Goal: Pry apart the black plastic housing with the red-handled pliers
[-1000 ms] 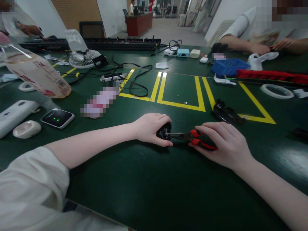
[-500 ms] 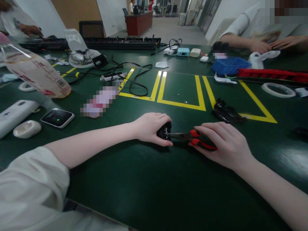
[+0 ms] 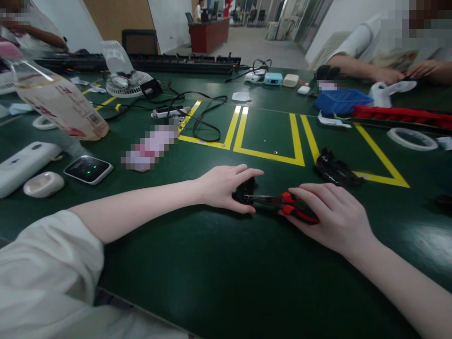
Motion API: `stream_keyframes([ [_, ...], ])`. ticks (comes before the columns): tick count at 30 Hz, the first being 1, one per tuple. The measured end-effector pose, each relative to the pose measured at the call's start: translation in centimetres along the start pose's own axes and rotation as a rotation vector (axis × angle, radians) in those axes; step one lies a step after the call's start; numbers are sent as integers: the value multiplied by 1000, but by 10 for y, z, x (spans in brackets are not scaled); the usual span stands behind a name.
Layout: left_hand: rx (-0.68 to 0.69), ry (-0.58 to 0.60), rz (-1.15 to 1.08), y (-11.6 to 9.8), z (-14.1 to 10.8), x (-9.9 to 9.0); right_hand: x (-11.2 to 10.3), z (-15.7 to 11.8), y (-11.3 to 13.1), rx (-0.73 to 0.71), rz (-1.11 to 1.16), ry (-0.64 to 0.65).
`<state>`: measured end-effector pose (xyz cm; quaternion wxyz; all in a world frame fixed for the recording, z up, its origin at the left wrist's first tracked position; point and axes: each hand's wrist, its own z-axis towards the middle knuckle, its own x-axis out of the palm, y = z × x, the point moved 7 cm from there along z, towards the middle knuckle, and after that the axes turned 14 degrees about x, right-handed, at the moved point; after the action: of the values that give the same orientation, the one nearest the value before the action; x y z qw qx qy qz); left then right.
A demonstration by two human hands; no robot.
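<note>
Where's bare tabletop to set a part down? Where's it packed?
Best: the green table between left forearm and right forearm, on the wearer's side of the pliers. Also most of the middle yellow tape outline, bar a small bit and a white speck. Crowded: the left side, with bottle, fan and dark-screened gadget.

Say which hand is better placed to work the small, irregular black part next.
Likely the right hand: it holds red-and-black-handled metal pliers, tips at the black part; the left hand curves around it.
</note>
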<state>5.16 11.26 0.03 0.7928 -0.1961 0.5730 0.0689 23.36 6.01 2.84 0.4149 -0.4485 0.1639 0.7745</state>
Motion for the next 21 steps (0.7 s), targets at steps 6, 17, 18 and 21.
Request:
stream_keyframes([
  [6,-7,22,69,4,-1,-6,1,1,-1,39,53,23],
  [17,-38,-29,24,21,-5,-7,6,-2,-10,97,58,28],
  [18,-30,-33,37,19,-4,-7,7,-2,-10,99,61,32],
  [21,7,-43,90,15,-3,-9,8,0,-10,105,70,41],
])
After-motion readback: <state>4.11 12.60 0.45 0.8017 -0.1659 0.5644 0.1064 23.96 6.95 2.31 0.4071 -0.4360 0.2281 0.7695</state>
